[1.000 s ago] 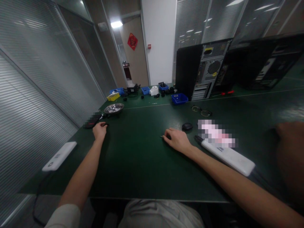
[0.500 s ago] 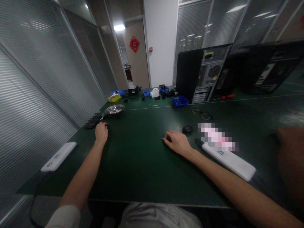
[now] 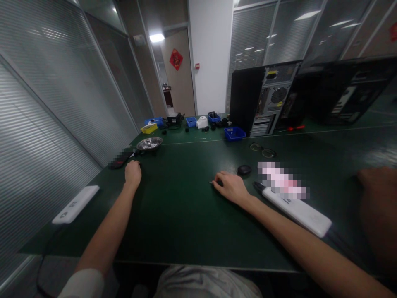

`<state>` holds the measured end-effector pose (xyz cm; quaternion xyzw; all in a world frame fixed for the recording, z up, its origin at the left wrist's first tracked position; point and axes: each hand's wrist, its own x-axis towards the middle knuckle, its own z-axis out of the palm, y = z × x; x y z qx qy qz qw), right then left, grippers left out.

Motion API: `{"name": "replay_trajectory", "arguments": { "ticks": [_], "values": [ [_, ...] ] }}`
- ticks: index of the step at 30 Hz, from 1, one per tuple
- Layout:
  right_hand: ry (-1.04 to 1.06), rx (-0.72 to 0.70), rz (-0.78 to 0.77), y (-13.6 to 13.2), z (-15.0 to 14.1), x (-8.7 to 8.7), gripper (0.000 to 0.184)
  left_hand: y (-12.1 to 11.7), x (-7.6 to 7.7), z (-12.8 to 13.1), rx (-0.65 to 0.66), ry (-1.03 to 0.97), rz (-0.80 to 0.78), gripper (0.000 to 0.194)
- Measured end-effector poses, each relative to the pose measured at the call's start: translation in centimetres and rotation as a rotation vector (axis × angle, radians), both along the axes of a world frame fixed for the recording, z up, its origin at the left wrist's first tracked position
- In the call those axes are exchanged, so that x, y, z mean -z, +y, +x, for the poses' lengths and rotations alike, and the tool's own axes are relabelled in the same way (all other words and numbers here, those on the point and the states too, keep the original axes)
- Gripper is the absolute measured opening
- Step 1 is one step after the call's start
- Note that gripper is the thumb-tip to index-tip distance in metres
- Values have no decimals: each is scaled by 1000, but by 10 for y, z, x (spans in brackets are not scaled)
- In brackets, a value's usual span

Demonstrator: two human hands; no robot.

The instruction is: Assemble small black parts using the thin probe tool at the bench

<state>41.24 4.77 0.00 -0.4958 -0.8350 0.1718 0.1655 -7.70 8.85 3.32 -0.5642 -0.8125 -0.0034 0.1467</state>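
My left hand (image 3: 133, 173) rests on the green table (image 3: 173, 215) with its fingers curled closed. A bit of something dark shows at its fingertips, too small to name. My right hand (image 3: 230, 187) also lies on the table, fingers closed around a small dark thing (image 3: 220, 182) with a thin light tip poking out to the left. Its kind cannot be made out. Just behind my right hand sits a black computer mouse (image 3: 244, 169). A shiny metal dish (image 3: 149, 143) with small pale bits in it stands beyond my left hand.
White power strips lie at left (image 3: 76, 205) and right (image 3: 297, 211). Glasses (image 3: 263, 150), a blue bin (image 3: 235, 133), a yellow bin (image 3: 149, 128) and a computer tower (image 3: 248, 99) stand farther back. Another person's arm (image 3: 378, 207) is at the right edge.
Both of my hands stay almost where they were. The view has shifted very slightly, and the other person's arm at the right edge appears a little farther left.
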Motion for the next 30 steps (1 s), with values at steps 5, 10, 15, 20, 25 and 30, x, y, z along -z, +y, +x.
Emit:
{"name": "replay_trajectory", "arguments": {
  "ticks": [5,10,15,20,25,30],
  "values": [
    [4,0,-4,0,0,0,27,-1,-3,2,-36,27,10,32],
    [-1,-3,-12,1,0,-1,27,-2,-2,3,-30,14,25,31],
    [-6,-6,-17,1,0,-1,27,-2,1,2,-8,-50,64,31],
    [-9,3,-7,1,0,0,26,-7,1,-1,-15,-147,151,30],
    [-4,3,-12,1,0,0,27,-6,-13,12,94,-299,229,27],
    [16,-2,-20,0,2,-2,27,1,-28,83,461,-510,211,24]
  ]
}}
